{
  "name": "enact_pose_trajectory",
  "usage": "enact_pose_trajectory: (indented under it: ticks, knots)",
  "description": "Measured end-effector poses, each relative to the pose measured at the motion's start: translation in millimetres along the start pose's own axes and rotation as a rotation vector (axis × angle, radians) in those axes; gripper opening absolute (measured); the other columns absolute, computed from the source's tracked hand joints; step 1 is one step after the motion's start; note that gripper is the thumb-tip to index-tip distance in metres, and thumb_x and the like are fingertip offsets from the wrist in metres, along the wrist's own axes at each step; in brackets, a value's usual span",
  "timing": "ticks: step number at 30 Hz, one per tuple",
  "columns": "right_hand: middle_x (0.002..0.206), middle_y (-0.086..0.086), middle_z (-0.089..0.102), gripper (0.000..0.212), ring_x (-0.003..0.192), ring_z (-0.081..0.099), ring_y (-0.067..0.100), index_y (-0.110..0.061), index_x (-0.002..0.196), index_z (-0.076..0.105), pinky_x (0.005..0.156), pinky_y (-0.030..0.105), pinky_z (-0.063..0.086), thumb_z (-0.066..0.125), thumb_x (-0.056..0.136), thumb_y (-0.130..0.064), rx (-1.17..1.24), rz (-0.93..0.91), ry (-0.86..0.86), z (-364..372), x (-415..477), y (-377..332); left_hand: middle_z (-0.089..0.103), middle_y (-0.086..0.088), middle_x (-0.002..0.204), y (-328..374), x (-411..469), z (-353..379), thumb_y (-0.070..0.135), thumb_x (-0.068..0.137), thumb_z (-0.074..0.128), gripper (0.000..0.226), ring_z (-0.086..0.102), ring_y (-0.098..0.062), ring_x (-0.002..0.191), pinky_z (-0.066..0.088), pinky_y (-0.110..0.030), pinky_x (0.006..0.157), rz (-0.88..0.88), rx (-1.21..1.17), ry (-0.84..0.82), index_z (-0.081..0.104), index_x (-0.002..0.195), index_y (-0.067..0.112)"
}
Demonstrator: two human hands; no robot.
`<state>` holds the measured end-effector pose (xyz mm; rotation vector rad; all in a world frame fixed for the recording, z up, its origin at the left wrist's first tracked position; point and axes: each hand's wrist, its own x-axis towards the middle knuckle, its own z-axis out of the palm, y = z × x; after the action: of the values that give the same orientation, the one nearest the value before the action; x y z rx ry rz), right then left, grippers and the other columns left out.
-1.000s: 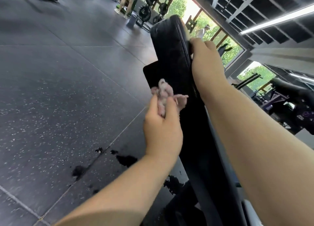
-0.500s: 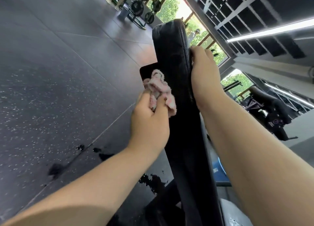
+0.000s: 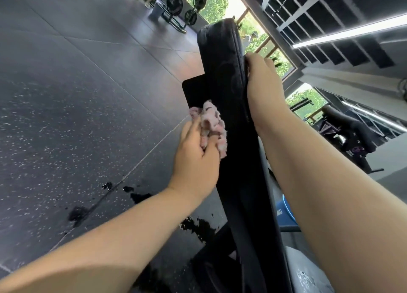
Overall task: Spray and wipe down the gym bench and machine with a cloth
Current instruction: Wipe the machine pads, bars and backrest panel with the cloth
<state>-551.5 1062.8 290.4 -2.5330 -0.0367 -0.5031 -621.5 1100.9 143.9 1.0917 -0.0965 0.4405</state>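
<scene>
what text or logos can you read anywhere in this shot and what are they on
Nothing here can be read outright.
White lettering on the blue object right of the bench pad: too blurred to read.
Purple logo on the black machine at far right: too small to read.
Marks on the weight plates in the background: too small to read.

The left forearm and right forearm are bare along all their visible length, smooth and full; both hands, left hand and right hand, are bare too, with short fingers
</scene>
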Motion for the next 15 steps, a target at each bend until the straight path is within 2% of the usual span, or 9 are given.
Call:
enact_pose_trajectory:
  ticks: [2,4,5,7,8,10,12,14,15]
  knots:
    - [0.086,-0.023,0.043,0.034,0.071,0.042,-0.011,-0.023,0.124,0.054,0.055,0.006,0.033,0.034,0.102,-0.039,-0.052,-0.008,0.001,2,0,-2,0.051,0.007,0.097,1,-11,9,0.007,0.098,0.045,0.028,0.056,0.005,0.080,0.044,-0.013,0.075,0.002,-0.034,-0.038,0.054,0.099,0.033]
    - [0.085,-0.024,0.042,0.033,0.067,0.043,-0.016,-0.023,0.122,0.054,0.054,0.000,0.032,0.034,0.102,-0.039,-0.056,-0.028,0.005,3,0,-1,0.049,0.012,0.095,-18,-31,16,0.014,0.096,0.047,0.019,0.057,0.001,0.078,0.045,-0.012,0.074,0.049,0.064,-0.062,0.053,0.094,0.032]
    - [0.085,-0.025,0.042,0.034,0.069,0.043,-0.015,-0.023,0.122,0.055,0.056,0.005,0.034,0.034,0.102,-0.041,-0.032,-0.024,0.000,3,-1,-1,0.047,0.015,0.095,-30,-39,16,0.021,0.093,0.046,0.010,0.058,-0.003,0.081,0.047,-0.014,0.075,0.078,0.145,-0.080,0.054,0.094,0.026]
    - [0.089,-0.024,0.043,0.036,0.080,0.044,-0.008,-0.023,0.121,0.054,0.065,0.018,0.034,0.032,0.102,-0.044,0.046,-0.011,-0.003,1,-3,-2,0.043,0.017,0.094,-49,-42,12,0.034,0.085,0.038,0.023,0.055,-0.006,0.083,0.049,-0.022,0.074,0.146,0.293,-0.113,0.054,0.093,0.019]
    - [0.092,-0.022,0.045,0.037,0.086,0.046,-0.003,-0.022,0.122,0.053,0.071,0.024,0.035,0.032,0.101,-0.045,0.071,-0.012,-0.010,0,-2,-1,0.042,0.017,0.093,-50,-39,11,0.032,0.084,0.035,0.027,0.054,-0.004,0.084,0.047,-0.019,0.073,0.172,0.315,-0.099,0.055,0.097,0.017]
    - [0.101,-0.014,0.052,0.037,0.100,0.051,0.013,-0.022,0.123,0.050,0.086,0.035,0.039,0.032,0.100,-0.044,0.080,-0.022,-0.033,1,-3,-2,0.044,0.012,0.102,-39,-28,5,0.016,0.089,0.038,0.035,0.054,0.002,0.094,0.042,-0.006,0.082,0.164,0.273,0.013,0.059,0.117,0.016]
    - [0.111,-0.005,0.055,0.035,0.108,0.051,0.021,-0.023,0.122,0.047,0.098,0.040,0.039,0.032,0.100,-0.045,0.098,-0.033,-0.065,-1,-3,-1,0.044,0.010,0.117,-6,1,-1,0.003,0.094,0.040,0.048,0.051,0.004,0.107,0.034,0.001,0.090,0.177,0.199,0.198,0.051,0.134,0.027]
    - [0.109,-0.004,0.055,0.029,0.107,0.052,0.022,-0.026,0.117,0.044,0.098,0.040,0.040,0.034,0.099,-0.046,0.136,-0.027,-0.075,0,0,1,0.041,0.014,0.123,26,33,-5,0.003,0.097,0.042,0.051,0.048,0.012,0.111,0.032,0.003,0.091,0.245,0.158,0.299,0.045,0.135,0.037]
    - [0.106,-0.006,0.055,0.028,0.105,0.052,0.021,-0.026,0.115,0.045,0.095,0.038,0.041,0.036,0.098,-0.046,0.159,-0.030,-0.064,1,1,2,0.042,0.012,0.126,37,42,-4,0.008,0.096,0.044,0.046,0.049,0.010,0.114,0.034,-0.001,0.094,0.302,0.152,0.310,0.049,0.135,0.034]
